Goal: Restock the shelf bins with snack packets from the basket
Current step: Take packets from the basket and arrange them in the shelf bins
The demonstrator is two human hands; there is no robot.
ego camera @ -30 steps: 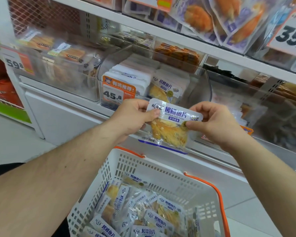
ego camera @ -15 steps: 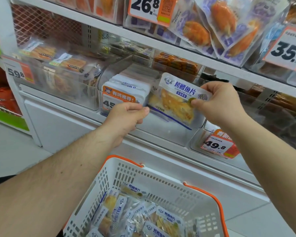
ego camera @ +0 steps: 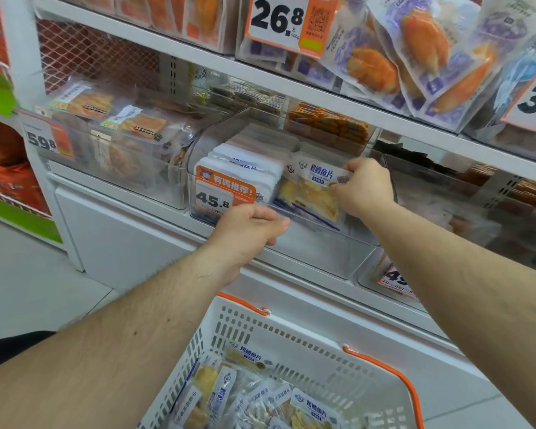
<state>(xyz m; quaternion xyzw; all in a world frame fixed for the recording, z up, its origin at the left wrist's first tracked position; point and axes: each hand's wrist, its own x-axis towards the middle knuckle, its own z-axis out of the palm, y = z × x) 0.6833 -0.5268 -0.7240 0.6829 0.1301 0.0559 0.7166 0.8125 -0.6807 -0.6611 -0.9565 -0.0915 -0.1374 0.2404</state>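
Right now the right hand (ego camera: 365, 188) pinches a snack packet (ego camera: 310, 193) inside the clear bin (ego camera: 316, 252), while the left hand (ego camera: 248, 230) grips its front rim

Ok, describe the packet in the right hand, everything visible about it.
The fish fillet packet is a flat, glossy plastic pouch: a white header band with blue Chinese lettering on top, a clear body below showing yellow-gold pieces, and a blue stripe near the bottom edge. It stands roughly upright, slightly tilted, inside the clear shelf bin, to the right of a row of white packets. The right hand holds its upper right corner in a pinching grip. The left hand rests at the bin's front edge, apart from the packet.
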